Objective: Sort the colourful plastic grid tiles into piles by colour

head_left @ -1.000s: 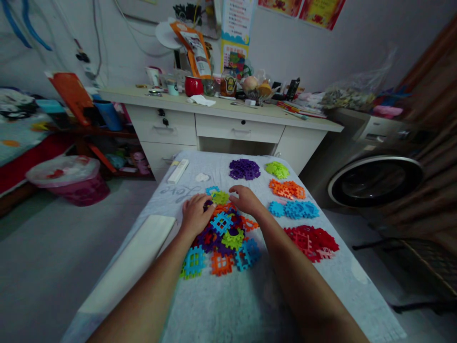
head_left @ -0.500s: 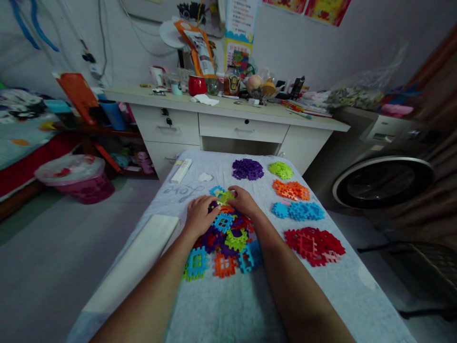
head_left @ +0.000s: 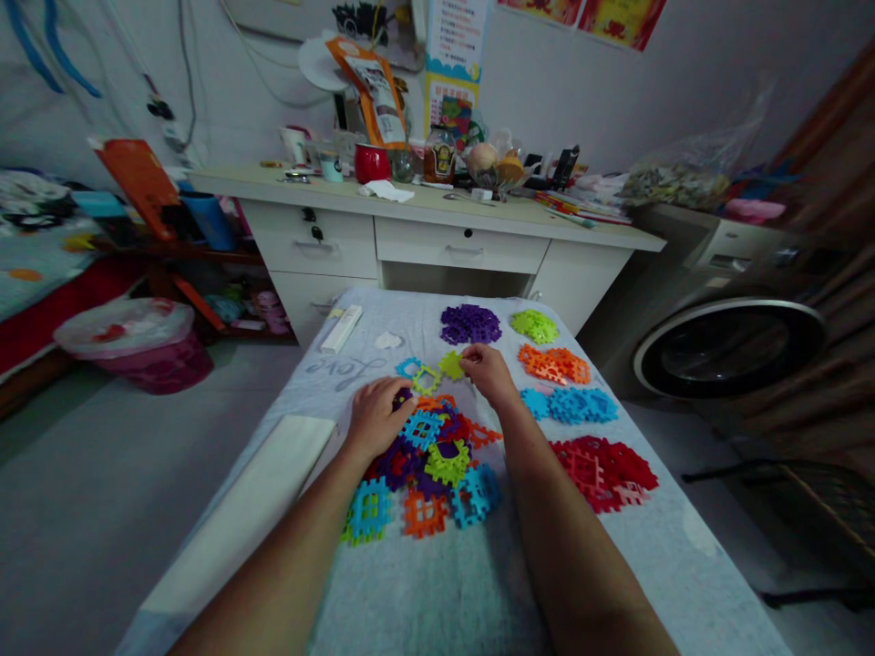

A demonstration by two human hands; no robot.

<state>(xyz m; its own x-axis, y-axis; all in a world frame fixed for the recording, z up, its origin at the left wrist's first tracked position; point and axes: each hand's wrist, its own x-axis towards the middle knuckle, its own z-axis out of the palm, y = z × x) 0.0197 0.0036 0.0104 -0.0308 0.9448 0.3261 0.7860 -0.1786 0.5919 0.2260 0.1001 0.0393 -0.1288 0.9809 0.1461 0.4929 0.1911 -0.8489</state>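
My right hand (head_left: 488,372) pinches a yellow-green interlocking plastic piece (head_left: 451,365) just beyond the mixed pile. At the pile's left edge rests my left hand (head_left: 375,416), fingers stretched, its tips touching a purple piece (head_left: 402,399). The mixed pile holds a blue square piece (head_left: 421,429), a green piece (head_left: 447,463) and an orange piece (head_left: 425,513), among several others. Behind it lie a green frame piece (head_left: 427,380) and a light blue piece (head_left: 408,366). Single-colour heaps stand apart: purple (head_left: 470,324), green (head_left: 534,326), orange (head_left: 553,363), blue (head_left: 581,405) and red (head_left: 605,472).
A cloth covers the table (head_left: 424,601). A long white board (head_left: 246,510) lies along its left side, a small white box (head_left: 342,329) farther back. Beyond stands a cluttered white desk (head_left: 307,260), with a washing machine (head_left: 725,337) at right and a pink bin (head_left: 137,351) at left.
My right hand has moved right and slightly away from the pile with the green piece, uncovering the green frame piece. My left hand has stayed near the pile's left edge.
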